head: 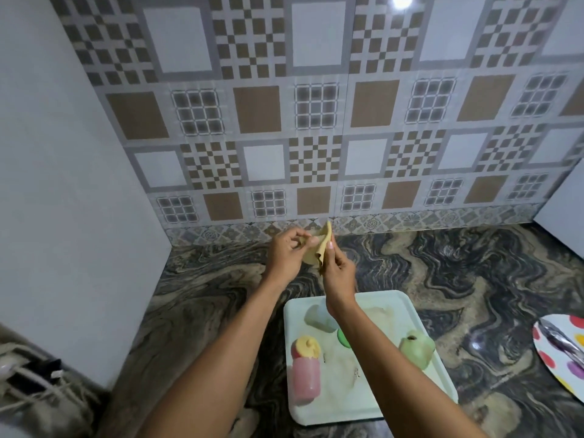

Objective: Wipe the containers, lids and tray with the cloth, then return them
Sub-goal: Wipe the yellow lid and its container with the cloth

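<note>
On tray point(390, 299): pink container point(305, 379); green container point(417, 347)

Crumpled yellow cloth point(319, 248) aloft, pink container point(305, 379), green container point(417, 347) lying on tray point(406, 312)

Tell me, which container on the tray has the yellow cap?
The pink container, at the left edge of the tray. The pale container behind it and the green container opposite show no yellow.

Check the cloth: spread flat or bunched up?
Bunched up: the yellow cloth hangs crumpled, pinched between the left hand and right hand above the counter.
</note>
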